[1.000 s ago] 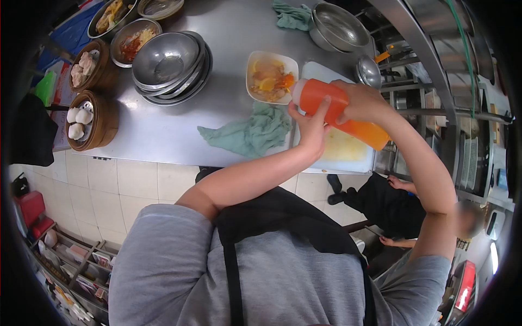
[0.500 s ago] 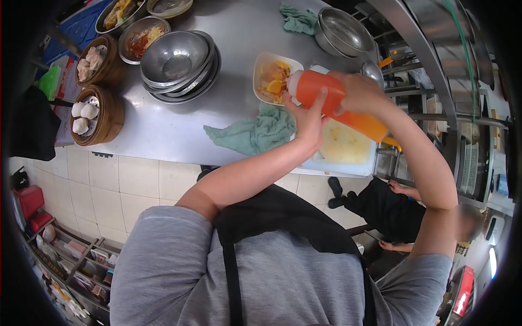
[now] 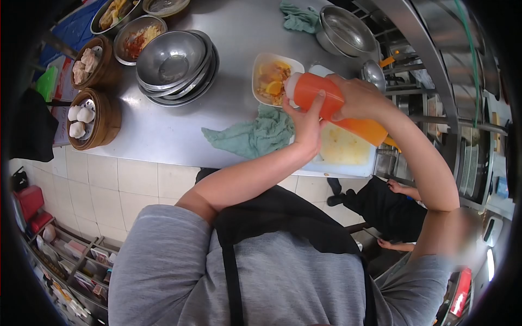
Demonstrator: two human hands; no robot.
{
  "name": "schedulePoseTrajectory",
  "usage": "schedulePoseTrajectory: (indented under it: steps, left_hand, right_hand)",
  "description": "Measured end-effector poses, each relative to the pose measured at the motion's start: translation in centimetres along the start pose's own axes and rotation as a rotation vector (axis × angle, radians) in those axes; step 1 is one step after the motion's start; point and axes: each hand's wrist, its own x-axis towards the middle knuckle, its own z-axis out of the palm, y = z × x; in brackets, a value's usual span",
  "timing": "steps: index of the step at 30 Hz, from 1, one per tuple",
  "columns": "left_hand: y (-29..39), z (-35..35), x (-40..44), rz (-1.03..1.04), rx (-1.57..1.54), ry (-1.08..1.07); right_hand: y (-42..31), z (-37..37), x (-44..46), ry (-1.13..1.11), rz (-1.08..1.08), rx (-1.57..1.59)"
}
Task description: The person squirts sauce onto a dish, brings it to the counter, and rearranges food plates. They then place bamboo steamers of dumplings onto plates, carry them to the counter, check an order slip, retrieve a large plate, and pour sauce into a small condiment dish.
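Note:
A squeeze bottle with an orange-red upper part and yellow-orange liquid in its lower part is held tilted, its pale cap end toward a white bowl. My right hand wraps round the bottle's body from above. Near the cap, my left hand grips it from below, thumb along its side. The bowl holds chopped food with orange pieces. Whether liquid is flowing cannot be made out. Just left of my left hand lies a crumpled green cloth. Under the bottle is a white cutting board with yellowish stains.
Stacked metal bowls stand left on the steel table. Beyond are bamboo steamers with dumplings and a bowl of chopped ingredients. Metal basins and another green cloth lie at the back. Another person is at lower right.
Both hands keep hold of the squeeze bottle over the bowl, almost unmoved. The view has shifted slightly, so things on the left sit a little farther left.

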Motion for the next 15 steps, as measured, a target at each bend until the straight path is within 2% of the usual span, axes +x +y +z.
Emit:
schedulePoseTrajectory:
  steps: [10, 15]
  left_hand:
    - [-0.05, -0.2, -0.2, -0.03, -0.038, 0.072]
    - [0.07, 0.13, 0.17, -0.01, -0.037, 0.06]
  right_hand:
    - [-0.93, -0.58, 0.82, -0.081, 0.018, -0.041]
    - [-0.71, -0.76, 1.03, -0.043, -0.004, -0.041]
